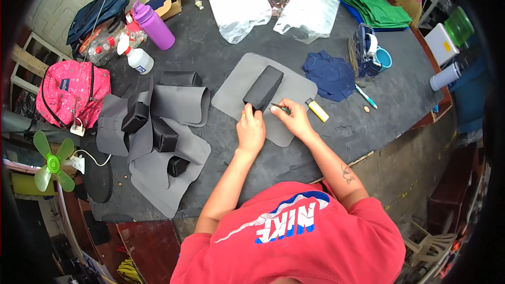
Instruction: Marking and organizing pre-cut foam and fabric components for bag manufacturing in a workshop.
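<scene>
Your left hand (251,130) clamps the near end of the black block (263,88) on the grey sheet (236,85), mid-table (294,163). Your right hand (294,121) pinches a thin tool (281,108) beside it. A yellow lighter (317,109) lies near.

Both bare forearms reach forward from the lower edge and converge, so the hands sit just beside each other. The left hand (250,130) is curled, knuckles up, its fingertips pressed down ahead of it. The right hand (295,121) lies to its right, fingers pinched together and pointing toward the left hand.
</scene>
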A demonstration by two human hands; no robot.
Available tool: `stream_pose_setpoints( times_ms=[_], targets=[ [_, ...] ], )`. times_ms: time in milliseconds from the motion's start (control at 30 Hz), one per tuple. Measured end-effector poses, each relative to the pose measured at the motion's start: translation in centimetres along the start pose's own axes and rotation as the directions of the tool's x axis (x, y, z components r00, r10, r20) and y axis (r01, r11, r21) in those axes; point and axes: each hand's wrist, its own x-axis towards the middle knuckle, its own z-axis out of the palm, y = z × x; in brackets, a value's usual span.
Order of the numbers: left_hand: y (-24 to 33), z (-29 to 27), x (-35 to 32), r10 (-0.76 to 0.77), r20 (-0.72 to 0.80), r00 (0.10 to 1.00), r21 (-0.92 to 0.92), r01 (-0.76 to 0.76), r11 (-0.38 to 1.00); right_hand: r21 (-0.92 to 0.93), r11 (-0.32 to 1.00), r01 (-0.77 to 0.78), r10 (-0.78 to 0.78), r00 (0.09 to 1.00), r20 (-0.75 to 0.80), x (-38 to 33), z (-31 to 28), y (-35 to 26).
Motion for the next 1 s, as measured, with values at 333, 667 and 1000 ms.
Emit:
stream_pose_setpoints(
  times_ms=[333,667,1000],
  targets=[
    [-1.0,1.6,0.7,0.007,0.057,0.998,0.194,-0.018,0.981,0.049,0.999,-0.013,0.015,0.999,-0.04,-0.8,0.2,0.0],
    [-1.7,0.0,0.1,-0.214,-0.006,0.977,-0.352,0.198,0.915,0.024,1.0,0.018,-0.017,0.997,-0.074,-0.8,0.6,0.4],
    [-0.1,1.2,1.3,-0.051,-0.014,0.999,0.221,0.053,0.974,0.013,0.998,0.064,-0.062,0.995,-0.073,-1.2,-0.2,-0.2]
  ],
)
